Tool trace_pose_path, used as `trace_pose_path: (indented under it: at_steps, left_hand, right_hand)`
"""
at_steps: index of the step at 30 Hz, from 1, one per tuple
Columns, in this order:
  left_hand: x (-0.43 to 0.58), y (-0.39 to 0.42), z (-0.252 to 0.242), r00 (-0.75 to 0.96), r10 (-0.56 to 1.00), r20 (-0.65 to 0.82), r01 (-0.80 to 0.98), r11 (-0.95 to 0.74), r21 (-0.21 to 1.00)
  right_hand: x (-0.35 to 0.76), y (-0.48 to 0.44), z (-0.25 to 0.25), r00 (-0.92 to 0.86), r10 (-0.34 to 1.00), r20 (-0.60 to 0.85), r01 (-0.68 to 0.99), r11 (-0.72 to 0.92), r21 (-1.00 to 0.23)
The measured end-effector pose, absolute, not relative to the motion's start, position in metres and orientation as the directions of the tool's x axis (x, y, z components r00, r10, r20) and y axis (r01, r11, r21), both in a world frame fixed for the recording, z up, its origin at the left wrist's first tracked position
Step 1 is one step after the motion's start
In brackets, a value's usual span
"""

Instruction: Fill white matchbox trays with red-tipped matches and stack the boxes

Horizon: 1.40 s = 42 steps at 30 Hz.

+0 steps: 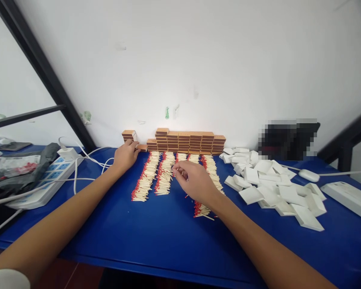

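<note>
My left hand [126, 155] is at the back left of the table, its fingers curled at the short stack of brown matchboxes [128, 133]. Its thumb and fingers close on a low matchbox [142, 147] at the stack's right side; the hand partly hides the grip. Over the middle rows of matches hovers my right hand [195, 180], thumb and fingers pinched together; what lies between them is too small to make out. Red-headed matches [145, 176] lie in several long rows, heads to the left. My right hand covers part of these rows.
A long wall of stacked matchboxes [189, 141] stands behind the matches. White inner trays [270, 184] are heaped to the right. At left lie a power strip [52, 176], white cables and a grey plastic bag [47, 156]. A white mouse-shaped object [308, 175] sits far right.
</note>
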<state>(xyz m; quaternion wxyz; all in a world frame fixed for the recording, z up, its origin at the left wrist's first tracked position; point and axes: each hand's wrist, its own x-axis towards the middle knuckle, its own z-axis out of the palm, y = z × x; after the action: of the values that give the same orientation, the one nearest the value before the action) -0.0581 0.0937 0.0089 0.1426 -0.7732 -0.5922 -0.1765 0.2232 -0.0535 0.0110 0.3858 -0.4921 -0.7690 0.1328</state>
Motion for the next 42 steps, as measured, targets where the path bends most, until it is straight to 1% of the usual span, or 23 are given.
trace_pose_path:
  at_steps: [4, 7, 12, 18, 25, 29, 35, 42]
  left_hand:
    - [-0.050, 0.101, 0.016, 0.260, 0.876, 0.405, 0.965, -0.250, -0.079]
    - [-0.047, 0.106, 0.021, 0.309, 0.876, 0.370, 0.951, -0.285, -0.121]
    - [-0.042, 0.103, 0.016, 0.388, 0.863, 0.323, 0.922, -0.360, -0.145]
    - [-0.039, 0.105, 0.009, 0.395, 0.850, 0.347, 0.918, -0.377, -0.123]
    - [-0.041, 0.110, 0.005, 0.325, 0.840, 0.435, 0.938, -0.346, -0.031]
    - [-0.045, 0.111, 0.004, 0.298, 0.837, 0.459, 0.942, -0.336, 0.003]
    - [-0.050, 0.114, 0.005, 0.291, 0.839, 0.460, 0.940, -0.340, 0.025]
    - [-0.053, 0.115, 0.010, 0.378, 0.832, 0.407, 0.910, -0.415, 0.004]
  right_hand:
    - [0.224, -0.054, 0.011, -0.210, 0.864, 0.457, 0.660, 0.470, -0.586]
    - [0.224, -0.053, 0.011, -0.210, 0.871, 0.444, 0.674, 0.458, -0.580]
    - [0.223, -0.053, 0.009, -0.219, 0.873, 0.436, 0.680, 0.457, -0.573]
    - [0.221, -0.054, 0.008, -0.217, 0.875, 0.433, 0.693, 0.450, -0.563]
    - [0.221, -0.056, 0.010, -0.219, 0.870, 0.441, 0.689, 0.458, -0.562]
    - [0.221, -0.056, 0.011, -0.223, 0.869, 0.442, 0.690, 0.461, -0.557]
    - [0.221, -0.056, 0.012, -0.225, 0.881, 0.416, 0.694, 0.444, -0.567]
    - [0.220, -0.056, 0.011, -0.223, 0.878, 0.423, 0.699, 0.447, -0.559]
